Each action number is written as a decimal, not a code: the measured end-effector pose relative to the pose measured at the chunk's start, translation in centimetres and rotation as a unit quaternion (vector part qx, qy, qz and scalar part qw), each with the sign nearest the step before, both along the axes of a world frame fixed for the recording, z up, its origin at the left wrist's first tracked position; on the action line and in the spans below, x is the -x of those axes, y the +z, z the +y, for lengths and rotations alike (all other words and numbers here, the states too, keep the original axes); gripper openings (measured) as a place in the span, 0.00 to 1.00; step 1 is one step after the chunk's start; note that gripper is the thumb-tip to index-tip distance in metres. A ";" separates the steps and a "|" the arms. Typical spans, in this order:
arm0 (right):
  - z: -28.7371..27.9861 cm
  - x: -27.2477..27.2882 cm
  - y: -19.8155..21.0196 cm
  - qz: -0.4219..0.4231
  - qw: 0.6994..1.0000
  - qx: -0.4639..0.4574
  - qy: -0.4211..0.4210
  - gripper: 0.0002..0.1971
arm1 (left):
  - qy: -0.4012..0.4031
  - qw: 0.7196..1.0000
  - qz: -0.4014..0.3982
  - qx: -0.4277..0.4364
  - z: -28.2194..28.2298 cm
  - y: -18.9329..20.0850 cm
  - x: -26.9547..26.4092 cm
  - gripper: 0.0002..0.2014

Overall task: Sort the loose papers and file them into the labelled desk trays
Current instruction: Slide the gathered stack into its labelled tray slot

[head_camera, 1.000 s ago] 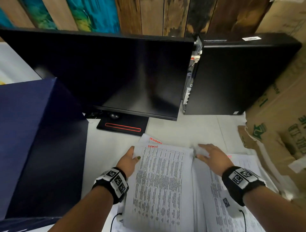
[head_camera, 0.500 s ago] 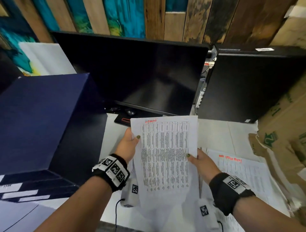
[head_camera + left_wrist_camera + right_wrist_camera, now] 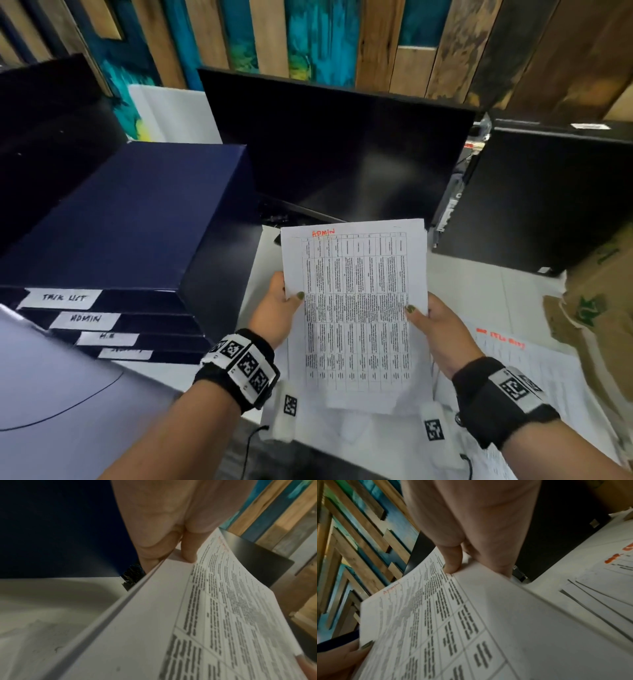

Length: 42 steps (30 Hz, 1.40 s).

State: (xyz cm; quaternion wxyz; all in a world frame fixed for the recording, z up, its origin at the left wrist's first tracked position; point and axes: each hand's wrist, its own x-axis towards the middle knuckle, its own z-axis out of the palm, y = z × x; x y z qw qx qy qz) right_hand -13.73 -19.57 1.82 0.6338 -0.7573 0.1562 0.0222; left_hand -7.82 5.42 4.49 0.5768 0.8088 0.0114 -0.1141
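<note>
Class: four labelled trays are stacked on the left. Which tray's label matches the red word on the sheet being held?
The second tray from the top, labelled ADMIN, matches the red ADMIN on the held sheet. The one above reads TASK LIST; the lower two are too blurred to read.

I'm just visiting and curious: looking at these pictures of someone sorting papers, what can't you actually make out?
- Printed table text on the held ADMIN sheet: too small in the head view, blurred in both wrist views.
- Lowest tray label: smeared by blur, head view; the third is barely readable.
- Red heading on the desk paper: blurred, head view; cut by the edge in the right wrist view.
- Fingers of the left hand and right hand: hidden behind the sheet.
</note>
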 end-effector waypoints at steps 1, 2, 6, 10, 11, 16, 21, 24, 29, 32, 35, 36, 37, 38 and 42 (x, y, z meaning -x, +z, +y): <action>0.2 0.2 0.2 -0.004 1.000 -0.005 0.004 0.17 | 0.001 1.000 -0.003 0.014 0.4 0.1 0.2 0.15; 0.5 0.3 0.4 -0.008 1.000 -0.013 0.008 0.17 | 0.003 1.000 -0.009 0.018 0.9 0.2 0.4 0.15; 2.3 1.0 1.5 -0.030 0.997 -0.072 0.021 0.17 | 0.001 0.998 -0.047 0.033 2.7 1.0 1.4 0.14; 4.7 2.1 3.3 -0.066 0.990 -0.120 0.043 0.27 | -0.021 0.995 -0.087 0.048 5.2 2.5 2.9 0.16; 5.8 2.4 3.8 -0.076 0.987 -0.135 0.045 0.33 | -0.024 0.994 -0.097 0.048 6.2 2.8 3.2 0.16; 12.5 3.5 5.7 -0.110 0.982 -0.147 0.041 0.43 | -0.024 0.988 -0.131 0.078 12.4 4.3 5.0 0.14; 20.0 4.7 6.0 -0.106 0.979 -0.167 0.055 0.41 | -0.008 0.987 -0.137 0.082 19.9 4.6 6.0 0.14; 23.9 5.3 4.8 -0.097 0.980 -0.166 0.044 0.36 | 0.012 0.987 -0.129 0.099 23.7 3.9 6.5 0.14; 28.9 5.8 1.2 -0.056 0.993 -0.077 0.064 0.21 | 0.090 0.984 -0.100 0.114 28.3 1.3 7.6 0.09; 30.7 6.7 -1.2 -0.024 0.996 -0.035 0.079 0.20 | 0.101 0.985 -0.066 0.121 30.1 -1.1 8.5 0.11; 32.1 7.7 -2.4 0.019 0.996 -0.021 0.081 0.16 | 0.111 0.988 -0.022 0.104 31.1 -3.6 9.3 0.12; 32.5 7.9 -2.8 0.035 0.996 -0.011 0.087 0.14 | 0.113 0.989 -0.007 0.093 31.4 -4.5 9.5 0.11; 32.8 8.1 -3.1 0.048 0.995 -0.006 0.090 0.12 | 0.115 0.990 0.009 0.087 31.7 -5.2 9.7 0.10; 33.0 8.2 -3.4 0.057 0.994 0.002 0.089 0.11 | 0.117 0.989 0.025 0.081 32.1 -5.9 9.7 0.10; 34.0 7.9 -3.9 0.065 0.993 0.029 0.091 0.13 | 0.121 0.990 0.048 0.057 33.3 -6.2 9.0 0.09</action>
